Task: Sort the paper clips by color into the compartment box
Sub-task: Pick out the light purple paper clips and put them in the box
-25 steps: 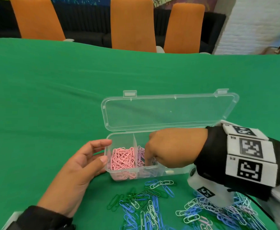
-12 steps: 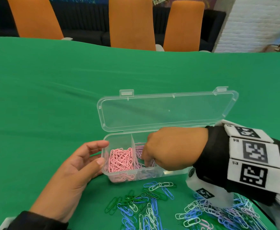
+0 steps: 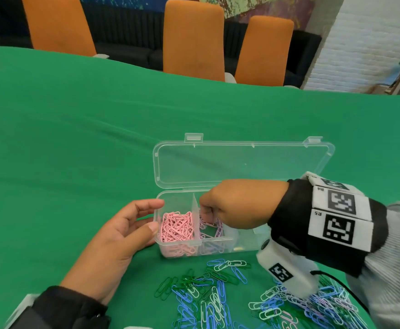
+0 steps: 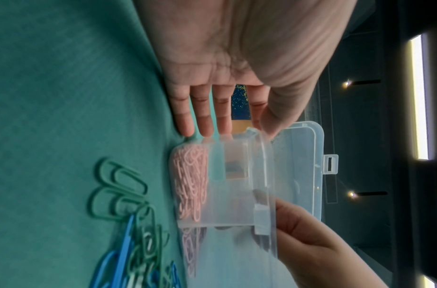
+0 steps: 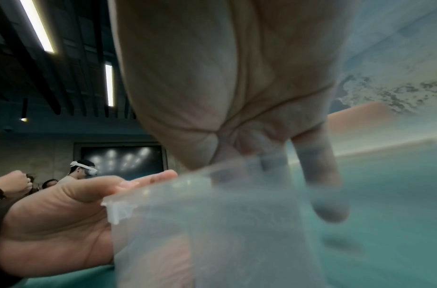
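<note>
Nearest the camera, loose paper clips (image 3: 208, 295) in blue, green, white and lilac lie scattered on the green counter (image 3: 75, 138), a second heap (image 3: 313, 307) to the right partly under the right wrist band. Just beyond them sits the clear compartment box (image 3: 241, 245), lid (image 3: 241, 162) hinged open and lying back flat on the far side. Left end compartment holds a pile of pink clips (image 3: 176, 226); the next compartment over holds lilac clips (image 3: 212, 227), fewer, partly hidden by fingers. Left hand (image 3: 113, 243) rests on the counter beside the box's left end, palm up and turned toward it, fingers straight and relaxed, thumb tip touching the box's near left corner, fingertips at the end wall; it grips nothing. Right hand (image 3: 237, 203) hangs over the second compartment, knuckles up, fingers curled down into the box over the lilac clips; whether it pinches a clip cannot be told, fingertips are hidden in the head view and blurred behind plastic in the right wrist view. Marker-tagged band (image 3: 336, 217) wraps the right wrist. Past the counter's far edge stand three orange chairs (image 3: 194, 39), and a white brick wall (image 3: 360, 43) at far right.
</note>
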A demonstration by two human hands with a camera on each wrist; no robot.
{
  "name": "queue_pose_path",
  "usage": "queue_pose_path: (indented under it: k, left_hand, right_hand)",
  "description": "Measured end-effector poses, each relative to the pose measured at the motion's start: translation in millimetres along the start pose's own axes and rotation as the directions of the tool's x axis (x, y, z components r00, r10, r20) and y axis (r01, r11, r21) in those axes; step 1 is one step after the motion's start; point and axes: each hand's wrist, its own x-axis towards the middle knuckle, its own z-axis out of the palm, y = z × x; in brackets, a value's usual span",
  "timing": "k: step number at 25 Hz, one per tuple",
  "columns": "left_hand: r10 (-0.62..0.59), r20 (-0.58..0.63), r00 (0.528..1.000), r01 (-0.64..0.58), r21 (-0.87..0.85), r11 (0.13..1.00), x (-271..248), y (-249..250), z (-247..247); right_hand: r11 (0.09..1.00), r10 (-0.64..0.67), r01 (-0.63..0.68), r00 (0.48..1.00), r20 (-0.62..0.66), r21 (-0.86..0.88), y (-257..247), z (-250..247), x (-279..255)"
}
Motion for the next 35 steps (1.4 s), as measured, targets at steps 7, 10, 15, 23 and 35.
queue_pose_path:
  k: [7,10,15,23,35]
  left_hand:
    - [0.004,-0.001,1.000,-0.004,0.010,1.000,1,-1,-1]
    - [-0.007,-0.016,1.000,0.007,0.013,1.000,2,-2,-1]
    - [-0.017,-0.017,1.000,0.017,0.022,1.000,2,1,1]
    - [-0.026,-0.034,0.999,0.028,0.033,0.999,2,2,3]
    - [-0.024,-0.029,0.999,0.025,0.030,0.999,2,2,3]
  right_hand:
    - [0.996,0.025,-0.026,1.000,-0.004,-0.084,-6,10,1]
    - [0.995,0.011,-0.011,1.000,0.005,-0.100,-2,19,-1]
    - [0.988,0.001,-0.013,0.997,-0.083,-0.152,0,22,-6]
    - [0.997,0.041,-0.042,0.999,-0.028,-0.060,-3,23,-2]
    - [0.993,0.082,-0.067,0.985,-0.151,0.098,-7,28,1]
